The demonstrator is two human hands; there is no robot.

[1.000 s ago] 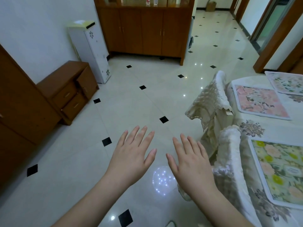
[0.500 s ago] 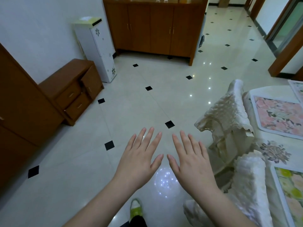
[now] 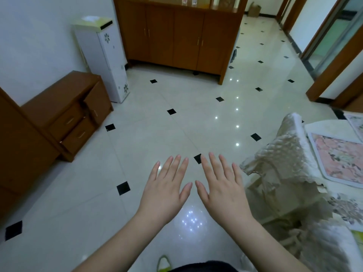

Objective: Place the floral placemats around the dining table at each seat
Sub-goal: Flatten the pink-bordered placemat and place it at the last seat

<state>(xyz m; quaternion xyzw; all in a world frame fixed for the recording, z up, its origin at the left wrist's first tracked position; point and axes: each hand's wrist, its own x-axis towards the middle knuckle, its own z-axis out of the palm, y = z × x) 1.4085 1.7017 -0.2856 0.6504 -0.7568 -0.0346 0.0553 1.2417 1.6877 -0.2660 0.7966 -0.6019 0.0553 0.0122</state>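
Note:
My left hand (image 3: 167, 191) and my right hand (image 3: 223, 190) are held out side by side over the floor, palms down, fingers straight and spread, holding nothing. At the right edge stands the dining table (image 3: 322, 127) under a cream cloth. A pink floral placemat (image 3: 341, 158) lies flat on it. The corner of a second placemat (image 3: 356, 123) shows at the far right, and a sliver of a green one (image 3: 358, 235) at the lower right. Both hands are well left of the table and touch nothing.
Two chairs with cream lace covers (image 3: 279, 169) stand against the table's left side. A brown drawer unit (image 3: 68, 116) and a white appliance (image 3: 106, 57) line the left wall. A wooden cabinet (image 3: 176, 34) stands at the back. Glossy tiled floor (image 3: 176, 130) lies ahead.
The view has swung left, away from the table, so the placemats slid toward the right edge. Both hands stayed open and drew closer together.

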